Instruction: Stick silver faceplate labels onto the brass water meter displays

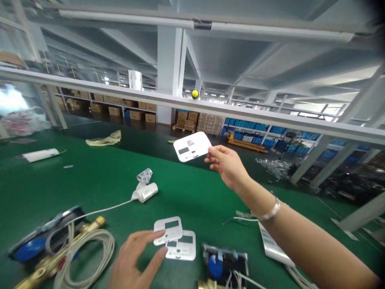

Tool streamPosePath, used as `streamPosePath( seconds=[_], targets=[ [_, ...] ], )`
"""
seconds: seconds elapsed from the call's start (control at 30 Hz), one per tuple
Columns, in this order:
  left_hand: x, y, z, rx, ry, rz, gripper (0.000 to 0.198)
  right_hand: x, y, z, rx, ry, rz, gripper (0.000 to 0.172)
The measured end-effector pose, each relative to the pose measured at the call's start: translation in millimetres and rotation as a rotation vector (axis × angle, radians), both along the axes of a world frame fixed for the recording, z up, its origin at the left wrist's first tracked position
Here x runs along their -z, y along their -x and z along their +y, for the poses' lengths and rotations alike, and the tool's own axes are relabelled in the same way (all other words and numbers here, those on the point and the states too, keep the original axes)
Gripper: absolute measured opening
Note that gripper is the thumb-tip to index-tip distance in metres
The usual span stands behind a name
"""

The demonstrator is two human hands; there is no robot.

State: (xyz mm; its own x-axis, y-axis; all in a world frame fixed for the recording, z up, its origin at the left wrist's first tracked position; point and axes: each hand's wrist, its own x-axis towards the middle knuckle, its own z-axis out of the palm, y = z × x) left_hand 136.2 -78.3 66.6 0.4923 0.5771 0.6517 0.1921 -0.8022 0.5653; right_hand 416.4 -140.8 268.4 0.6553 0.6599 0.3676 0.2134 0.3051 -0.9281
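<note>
Raised over the bench, my right hand (224,162) pinches the right edge of a white faceplate (198,140) with rounded corners and cut-out windows. My left hand (136,257) is low in the view, thumb and fingers apart. Its fingertips reach the left edge of two similar overlapping plates, an upper plate (174,232) and a lower plate (188,253); whether they press on them I cannot tell. To their right is a meter with a blue round part (215,265) and a dark housing. A second meter (36,245) with a brass pipe fitting lies at the left.
Coiled grey cable (105,257) lies beside the left meter. A white cylinder (147,192) on a cable and a roll of printed labels (144,175) sit mid-bench. Another white cylinder (40,155) lies far left. A metal rail (240,110) crosses above the green bench (120,184).
</note>
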Motion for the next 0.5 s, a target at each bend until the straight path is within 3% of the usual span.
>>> streamPosePath(
  seconds=[0.1, 0.13, 0.2, 0.27, 0.33, 0.5],
  targets=[
    [-33.7, -9.8, -18.5, 0.322, 0.624, -0.243, 0.057, 57.6, 59.9, -50.2, -0.214, 0.071, 0.194, 0.035],
    [-41.8, -13.5, -25.4, 0.402, 0.757, -0.339, 0.058, 74.4, 75.3, -66.1, -0.236, 0.089, 0.255, 0.036],
    [-51.9, -19.5, -38.7, 0.433, 0.941, -0.461, 0.04, 101.9, 98.3, -93.5, -0.227, 0.117, 0.345, 0.038],
    [-55.4, -21.5, -49.9, 0.377, 1.025, -0.491, 0.027, 121.5, 113.0, -114.0, -0.195, 0.12, 0.405, 0.039],
    [-55.8, -19.7, -58.5, 0.348, 1.049, -0.475, 0.031, 134.4, 122.9, -128.7, -0.166, 0.095, 0.449, 0.039],
    [-61.0, -11.9, -72.1, 0.329, 1.027, -0.438, 0.031, 142.5, 139.1, -150.6, -0.149, 0.017, 0.456, 0.034]
  ],
)
